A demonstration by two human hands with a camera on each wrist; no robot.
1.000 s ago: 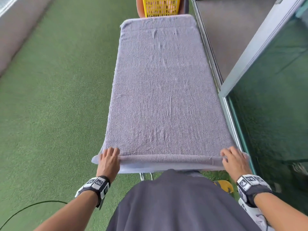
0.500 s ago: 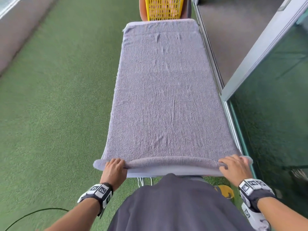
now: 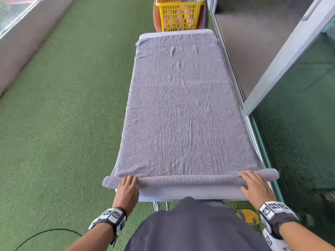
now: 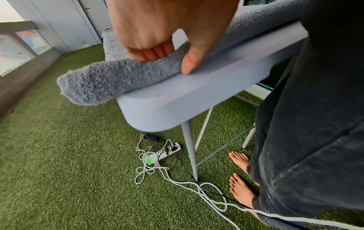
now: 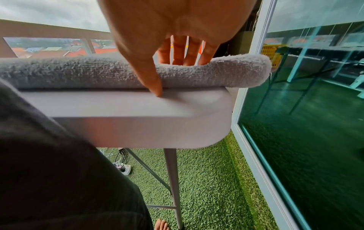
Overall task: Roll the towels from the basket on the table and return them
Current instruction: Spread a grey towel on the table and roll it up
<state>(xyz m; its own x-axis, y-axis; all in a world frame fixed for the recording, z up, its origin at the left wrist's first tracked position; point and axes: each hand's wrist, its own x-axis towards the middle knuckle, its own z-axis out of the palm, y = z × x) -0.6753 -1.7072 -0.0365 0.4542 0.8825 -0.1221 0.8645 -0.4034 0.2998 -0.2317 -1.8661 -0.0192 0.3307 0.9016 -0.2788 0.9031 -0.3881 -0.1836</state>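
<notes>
We have the grey towel (image 3: 183,113) spread flat along the folding table (image 3: 190,193), its long axis running from the near edge toward the far edge, where the yellow basket (image 3: 178,14) stands just beyond. Only 1 thin turn is rolled so far, a tube lying across the near edge, both ends overhanging the near corners. Our left hand (image 3: 127,191) curls its fingers over the tube near the left corner, thumb tucked against its near side; our right hand (image 3: 255,185) clasps it likewise near the right corner. All the unrolled cloth lies ahead of both grips, so we judge the roll must travel straight away from us, both hands level.
</notes>
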